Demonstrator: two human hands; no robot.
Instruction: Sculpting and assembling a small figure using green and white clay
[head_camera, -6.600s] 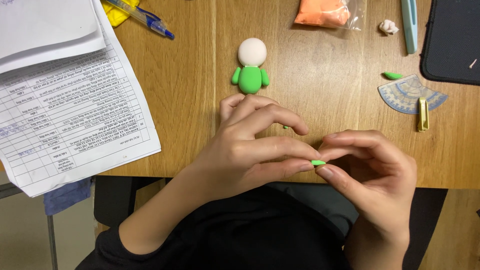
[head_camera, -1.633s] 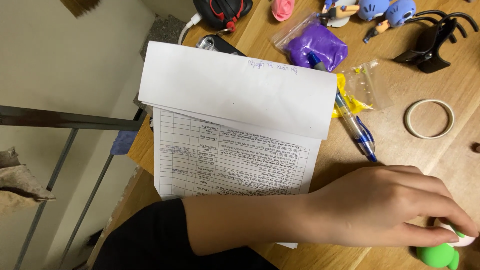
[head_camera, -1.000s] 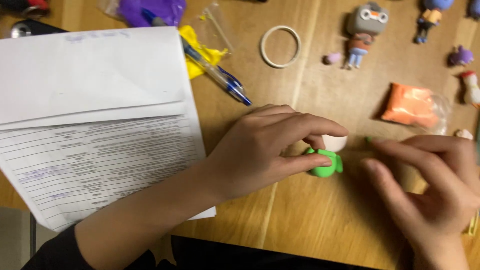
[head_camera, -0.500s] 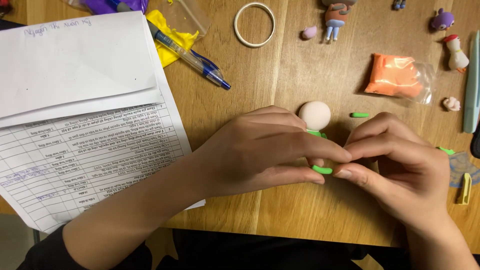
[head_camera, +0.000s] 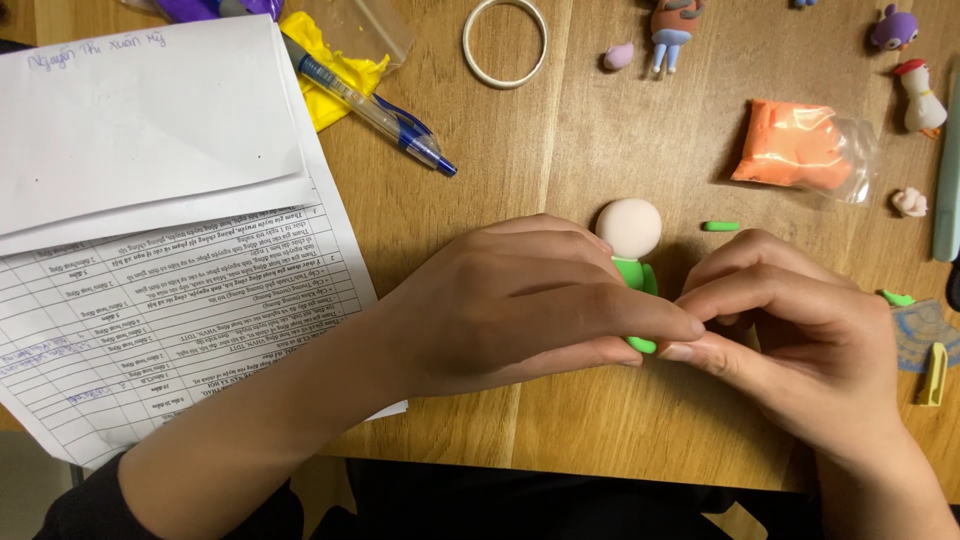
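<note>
A small clay figure (head_camera: 632, 262) with a pale round head and a green body lies on the wooden table (head_camera: 560, 420). My left hand (head_camera: 520, 305) covers most of its body, fingers pinching its lower green part. From the right, my right hand (head_camera: 790, 340) meets the left fingertips at the figure's lower end. A tiny green clay strip (head_camera: 720, 226) lies just right of the head, and another green bit (head_camera: 896, 297) lies beyond my right hand.
Printed sheets (head_camera: 150, 240) cover the left. A blue pen (head_camera: 375, 110), yellow clay in a bag (head_camera: 335, 60), a white ring (head_camera: 505, 40), an orange clay bag (head_camera: 805, 148) and small figurines (head_camera: 672, 25) lie at the back. A protractor (head_camera: 925, 330) lies far right.
The view swung from the papers at the left back over the figure. Both hands have closed together on the figure's lower end; the head and hands hold nearly still since half a second ago.
</note>
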